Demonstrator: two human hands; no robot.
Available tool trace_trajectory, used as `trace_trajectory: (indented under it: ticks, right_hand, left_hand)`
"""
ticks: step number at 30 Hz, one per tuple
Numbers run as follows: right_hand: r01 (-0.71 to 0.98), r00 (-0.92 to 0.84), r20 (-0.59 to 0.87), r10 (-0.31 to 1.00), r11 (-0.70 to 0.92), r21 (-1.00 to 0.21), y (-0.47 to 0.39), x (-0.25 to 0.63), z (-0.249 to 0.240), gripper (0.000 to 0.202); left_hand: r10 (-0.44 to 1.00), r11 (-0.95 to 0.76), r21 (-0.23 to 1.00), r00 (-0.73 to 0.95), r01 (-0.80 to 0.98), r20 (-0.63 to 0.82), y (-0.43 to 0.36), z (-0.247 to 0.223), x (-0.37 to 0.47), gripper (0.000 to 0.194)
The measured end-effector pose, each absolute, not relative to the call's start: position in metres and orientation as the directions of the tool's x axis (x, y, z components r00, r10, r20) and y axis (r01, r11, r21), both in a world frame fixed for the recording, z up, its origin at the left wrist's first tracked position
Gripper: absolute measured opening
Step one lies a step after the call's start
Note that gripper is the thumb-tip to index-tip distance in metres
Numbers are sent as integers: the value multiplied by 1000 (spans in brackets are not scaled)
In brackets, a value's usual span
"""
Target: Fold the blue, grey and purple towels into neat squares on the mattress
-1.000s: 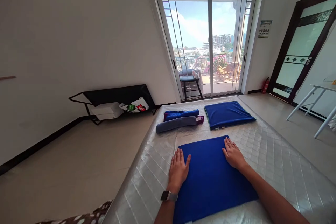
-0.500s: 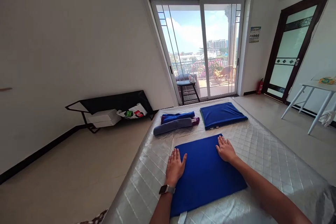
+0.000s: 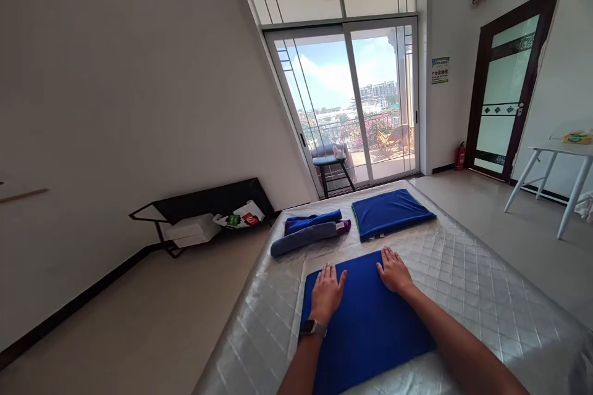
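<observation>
A folded blue cloth [image 3: 365, 321] lies flat in front of me on a silver quilted mattress [image 3: 463, 265]. My left hand [image 3: 327, 291], with a watch [image 3: 314, 327] at its wrist, rests open and palm down on the cloth's left part. Toward the far right corner, my right hand [image 3: 393, 270] also lies flat on it, fingers stretched out. Beyond them is another folded blue cloth [image 3: 391, 213] with a thin green edge. Left of that sit rolled cloths, a grey-blue roll [image 3: 303, 239] in front of a blue one [image 3: 312, 220].
A black low rack [image 3: 208, 200] with white boxes [image 3: 192, 231] and a printed bag [image 3: 241, 216] stands by the left wall. Behind the mattress are sliding glass doors [image 3: 347, 105] and a dark stool [image 3: 331, 163]. A white table [image 3: 563, 147] stands at right.
My left hand has shifted inward from the cloth's left edge, staying flat. The right hand stays near the far right corner. The camera view has tilted up a little.
</observation>
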State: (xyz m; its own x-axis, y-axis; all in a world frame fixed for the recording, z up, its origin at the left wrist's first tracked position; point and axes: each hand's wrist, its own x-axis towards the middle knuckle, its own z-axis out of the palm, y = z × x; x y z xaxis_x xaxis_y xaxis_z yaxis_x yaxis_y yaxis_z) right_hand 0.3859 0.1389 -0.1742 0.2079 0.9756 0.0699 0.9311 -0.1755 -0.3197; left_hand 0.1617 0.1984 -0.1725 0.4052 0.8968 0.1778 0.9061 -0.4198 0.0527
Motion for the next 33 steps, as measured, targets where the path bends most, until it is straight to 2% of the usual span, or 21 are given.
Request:
trace_trajectory:
  ticks: [3,7,12,19,22,28,33]
  right_hand:
    - [936,198,73,977,-166,-312,138,387,-176,63]
    - [950,164,75,984,-137,-279,137,389,-175,61]
    - [948,196,57,979,-174,-266,137,387,-170,62]
    - [939,213,12,977,-202,-277,135,384,-162,65]
    - [938,225,-18,974,-221,-268,137,384,-161,66]
    - [948,198,-60,978,-207,-243,137,389,-160,66]
    - [950,188,-58,981,-196,-243,122,391,-162,67]
  left_hand:
    - [823,-555,76,533,829,196,196,-179,223,45]
    - [773,-626,113,595,772,220,192,-188,274,33]
    - [777,-621,129,586,773,230,196,-191,256,44]
    - [918,-389,113,373,914,137,218,-189,120,71]
    - [939,-337,119,324,934,113,223,-191,92,79]
    - [949,-306,154,288,940,125,228,-199,95,81]
    - [943,-315,163,289,935,167,225,-198,97,70]
